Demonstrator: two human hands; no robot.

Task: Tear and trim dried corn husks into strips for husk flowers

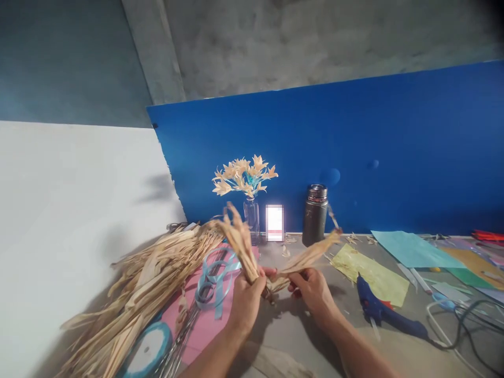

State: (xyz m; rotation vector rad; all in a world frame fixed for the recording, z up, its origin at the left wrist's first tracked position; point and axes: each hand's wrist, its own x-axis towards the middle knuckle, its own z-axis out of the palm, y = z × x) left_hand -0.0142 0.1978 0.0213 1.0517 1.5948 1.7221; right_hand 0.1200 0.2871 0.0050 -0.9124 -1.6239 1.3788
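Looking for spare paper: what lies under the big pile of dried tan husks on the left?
A pink paper sheet pokes out beneath the pile of dried tan husks, carrying loose light-blue ribbon. Whatever else lies beneath is covered by the husks.

Forearms extended forward, converging; left hand [246, 298] and right hand [314, 292] close together, fingers curled in grip.

A deep blue board [394, 147] is seen behind pale tan husks [157, 273]. Pink paper [205, 325], light blue ribbon [216, 283], a dark grey flask [315, 218] and a blue glue gun [378, 310] are shown.
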